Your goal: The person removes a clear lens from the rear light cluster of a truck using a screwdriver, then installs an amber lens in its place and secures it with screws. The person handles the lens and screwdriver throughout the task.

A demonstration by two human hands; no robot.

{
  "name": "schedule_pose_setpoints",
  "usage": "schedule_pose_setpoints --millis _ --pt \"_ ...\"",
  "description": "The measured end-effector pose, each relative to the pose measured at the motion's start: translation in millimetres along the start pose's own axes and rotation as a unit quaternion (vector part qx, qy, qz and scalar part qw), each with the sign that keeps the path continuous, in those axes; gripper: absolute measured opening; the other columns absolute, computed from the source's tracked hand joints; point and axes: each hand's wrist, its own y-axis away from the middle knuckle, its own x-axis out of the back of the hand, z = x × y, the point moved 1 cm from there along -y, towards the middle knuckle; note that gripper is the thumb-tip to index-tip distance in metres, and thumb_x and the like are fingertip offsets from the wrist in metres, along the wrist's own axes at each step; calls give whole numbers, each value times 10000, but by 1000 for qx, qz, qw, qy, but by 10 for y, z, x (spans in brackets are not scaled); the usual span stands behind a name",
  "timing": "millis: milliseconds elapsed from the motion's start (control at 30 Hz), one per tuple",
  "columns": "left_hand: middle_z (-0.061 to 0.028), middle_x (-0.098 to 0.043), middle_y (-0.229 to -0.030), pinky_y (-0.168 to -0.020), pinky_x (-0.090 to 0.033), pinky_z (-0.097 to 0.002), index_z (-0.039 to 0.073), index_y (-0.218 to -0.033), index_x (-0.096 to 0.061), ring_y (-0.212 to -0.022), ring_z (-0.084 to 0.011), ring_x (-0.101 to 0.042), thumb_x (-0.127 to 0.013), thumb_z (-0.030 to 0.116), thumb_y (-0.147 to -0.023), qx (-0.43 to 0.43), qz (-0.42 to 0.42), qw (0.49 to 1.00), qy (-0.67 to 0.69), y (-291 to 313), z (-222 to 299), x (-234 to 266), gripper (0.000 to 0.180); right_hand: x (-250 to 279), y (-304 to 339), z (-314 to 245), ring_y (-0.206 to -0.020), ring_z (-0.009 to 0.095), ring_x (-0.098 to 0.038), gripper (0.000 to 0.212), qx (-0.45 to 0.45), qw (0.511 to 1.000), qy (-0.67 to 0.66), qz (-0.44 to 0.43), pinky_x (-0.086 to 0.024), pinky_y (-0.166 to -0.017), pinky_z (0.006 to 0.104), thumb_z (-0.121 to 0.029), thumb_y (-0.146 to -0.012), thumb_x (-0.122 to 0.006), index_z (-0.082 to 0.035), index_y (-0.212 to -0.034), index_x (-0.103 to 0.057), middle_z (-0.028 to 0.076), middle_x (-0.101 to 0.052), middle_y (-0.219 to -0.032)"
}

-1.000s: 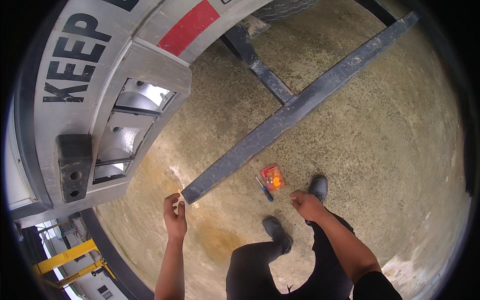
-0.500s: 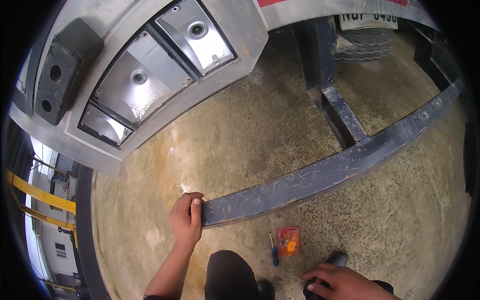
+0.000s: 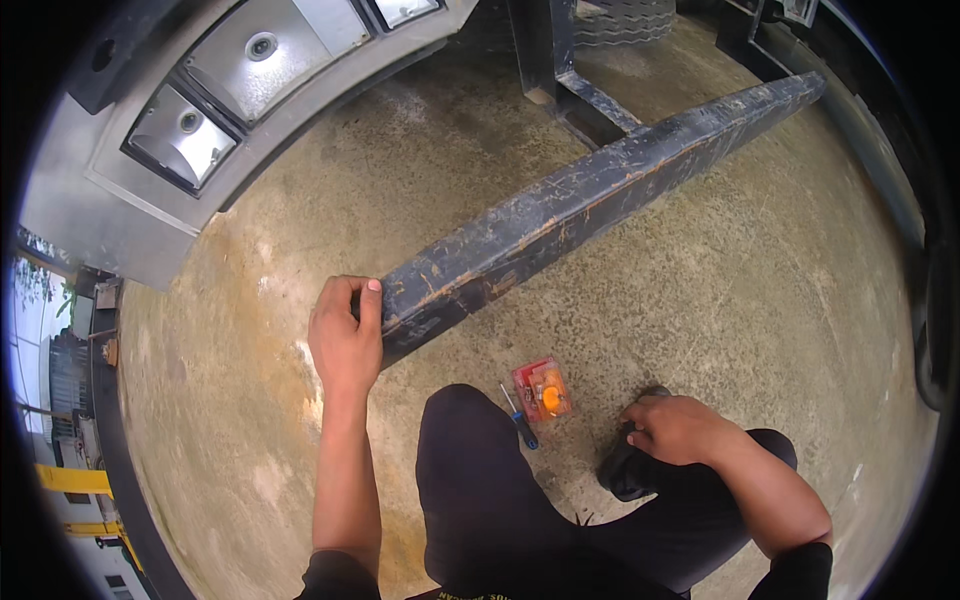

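Observation:
At the near left end of a long scratched dark metal bumper beam [image 3: 560, 200], my left hand [image 3: 345, 335] is wrapped round the edge, thumb on top. My right hand [image 3: 682, 430] hangs loosely beside my right knee, over my black boot [image 3: 626, 470]. It holds nothing that I can see, and its fingers droop, a little apart. On the floor between my legs and the beam lies a small red and clear pack [image 3: 524, 381] with orange pieces in it. Against its left side lies a screwdriver [image 3: 526, 431] with a dark blue handle, its thin shaft pointing away from me.
Upper left stands the vehicle's grey rear panel [image 3: 145, 215] with uncovered lamp housings [image 3: 190, 137]. A dark bracket [image 3: 590, 115] joins the beam to the vehicle, and a tyre [image 3: 625, 22] shows behind it. The floor [image 3: 740, 290] is stained concrete. Yellow bars [image 3: 75, 480] stand far left.
My view has tipped down and shifted, so my legs and both forearms show more fully. My left hand keeps its grip on the beam's end; my right hand stays by the boot.

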Motion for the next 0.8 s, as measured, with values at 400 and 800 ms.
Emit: schedule_pose_setpoints --millis 400,800 --pt "-101 -778 -1018 -891 -540 -377 95 -1188 -770 -961 -257 -724 -607 543 -1064 12 14 1000 0 7 -110 -100 492 -554 -1203 393 -985 417 -766 209 -92 936 210 -268 -607 -808 492 -77 -883 -669 19 -982 -827 235 -795 -1065" --pt "-55 -779 -979 -855 -547 -364 109 -1113 -777 -901 -240 -724 -622 495 -1061 12 55 998 -26 61 -48 -140 419 -2065 -2896 602 -1220 369 -707 478 -86 995 -29 40 -586 -1017 490 -161 -982 -658 -182 -1456 -593 181 -733 -1307"
